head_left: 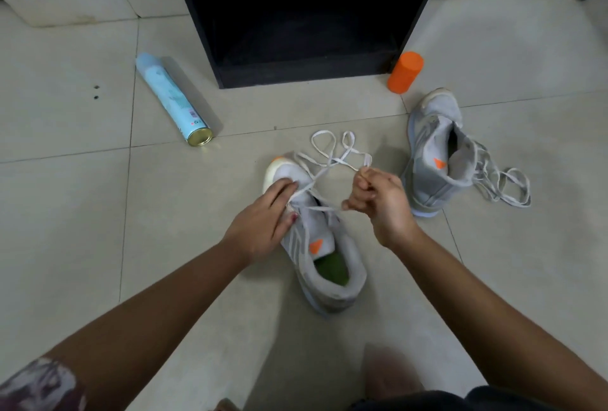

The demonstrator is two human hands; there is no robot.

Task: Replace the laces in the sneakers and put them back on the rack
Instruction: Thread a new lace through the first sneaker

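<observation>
Left hand (263,216) presses the sneaker (329,266) to the floor, fingers together, to steady it. Right hand (381,200) pinches the lace (329,154) taut, likely seating it in an eyelet. Rack (306,76) sits just ahead.

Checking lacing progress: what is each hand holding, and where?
Right hand pinches the white lace partway along its length. Left hand presses the forefoot of the near sneaker; no clear grip.
</observation>
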